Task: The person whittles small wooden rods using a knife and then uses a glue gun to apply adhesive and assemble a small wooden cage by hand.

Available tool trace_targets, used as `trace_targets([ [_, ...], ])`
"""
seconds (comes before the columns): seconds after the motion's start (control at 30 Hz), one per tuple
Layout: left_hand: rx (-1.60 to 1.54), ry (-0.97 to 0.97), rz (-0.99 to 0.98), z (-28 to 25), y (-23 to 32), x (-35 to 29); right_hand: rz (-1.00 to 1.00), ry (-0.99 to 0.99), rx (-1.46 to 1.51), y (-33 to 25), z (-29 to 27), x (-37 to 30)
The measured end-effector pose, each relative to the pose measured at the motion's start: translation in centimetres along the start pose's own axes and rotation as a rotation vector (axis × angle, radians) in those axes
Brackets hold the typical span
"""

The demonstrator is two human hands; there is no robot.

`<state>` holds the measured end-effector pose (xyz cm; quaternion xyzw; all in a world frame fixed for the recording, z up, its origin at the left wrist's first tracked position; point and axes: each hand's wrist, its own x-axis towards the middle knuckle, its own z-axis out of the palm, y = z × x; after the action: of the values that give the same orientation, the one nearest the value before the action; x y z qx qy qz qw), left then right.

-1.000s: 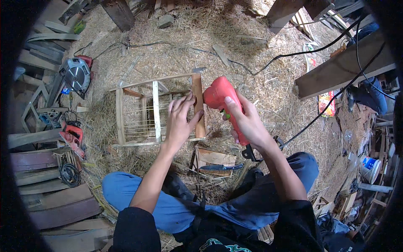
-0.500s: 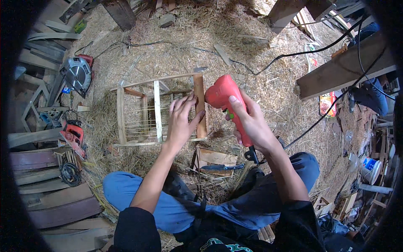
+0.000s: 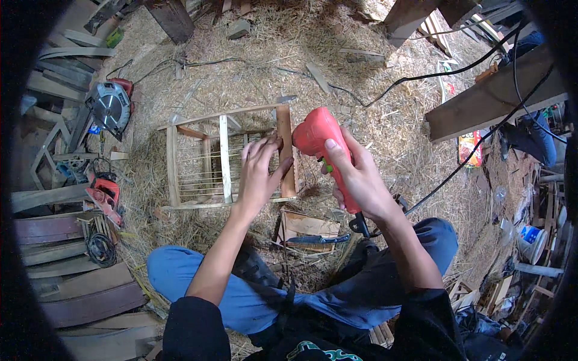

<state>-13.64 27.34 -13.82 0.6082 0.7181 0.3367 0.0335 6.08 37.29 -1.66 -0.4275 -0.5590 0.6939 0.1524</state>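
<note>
A small wooden frame [image 3: 226,162] with slats and thin yellowish rods lies on the straw-strewn ground before me. My left hand [image 3: 262,165] grips its right end board [image 3: 288,147], fingers on the inner side of the board. In my right hand [image 3: 361,174] is a red, pistol-shaped corded power drill [image 3: 325,135], held by its handle with the thumb on top. The drill's front end points left, right up against the outer face of that board; its tip is hidden. Below the frame, a dark knife [image 3: 317,239] rests on a piece of wood [image 3: 310,224].
At left are a circular saw [image 3: 111,108], another red power tool [image 3: 106,198] and stacked curved boards [image 3: 90,274]. A black cable [image 3: 421,77] crosses the upper right near a thick beam [image 3: 497,96]. Another person's leg [image 3: 537,138] shows at far right, above a white bucket [image 3: 531,242].
The drill and my right hand have shifted very slightly left, toward the end board. My left hand keeps its place on the frame.
</note>
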Motion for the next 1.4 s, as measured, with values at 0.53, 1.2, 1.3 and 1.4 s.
trace_targets([
  [0.53,-0.011,0.002,-0.007,0.07,0.32,0.04,0.11,0.024,0.034,0.08,-0.13,-0.1],
  [1.2,-0.024,0.002,-0.013,-0.29,0.42,0.22,0.032,0.008,0.105,0.27,0.13,0.09],
  [1.3,-0.037,-0.007,-0.034,-0.34,0.48,0.21,0.043,-0.014,0.076,-0.35,-0.02,-0.09],
  [1.4,-0.043,0.005,-0.003,-0.28,0.49,0.11,0.043,-0.018,-0.016,-0.2,-0.34,-0.24],
])
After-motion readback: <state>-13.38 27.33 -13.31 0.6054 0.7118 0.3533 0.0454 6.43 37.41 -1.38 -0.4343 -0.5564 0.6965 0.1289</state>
